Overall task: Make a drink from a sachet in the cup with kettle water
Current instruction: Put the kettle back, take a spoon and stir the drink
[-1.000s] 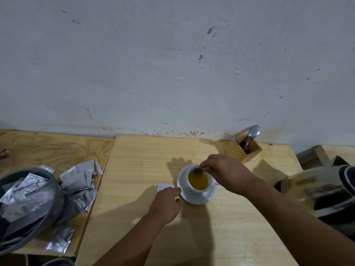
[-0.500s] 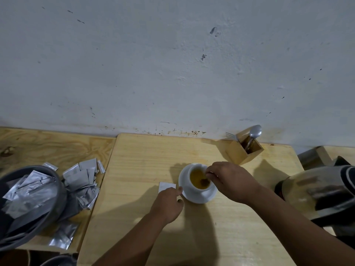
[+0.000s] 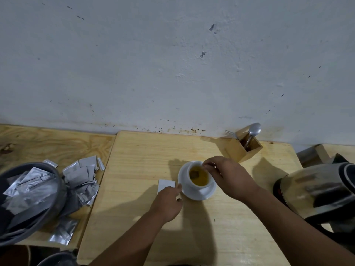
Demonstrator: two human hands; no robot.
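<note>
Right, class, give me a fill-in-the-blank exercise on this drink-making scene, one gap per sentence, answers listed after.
1. The white cup stands on a white ____.
2. The liquid in the cup is ____ in colour.
3. The wooden holder by the wall holds a fork and a ____.
4. The right hand is over the cup, while the left hand rests on the ____ beside a white sachet.

Missing words: saucer; yellow; spoon; table

A scuffed, stained white wall [image 3: 172,64] rises behind two pale wooden tables [image 3: 144,150] set side by side.
</note>
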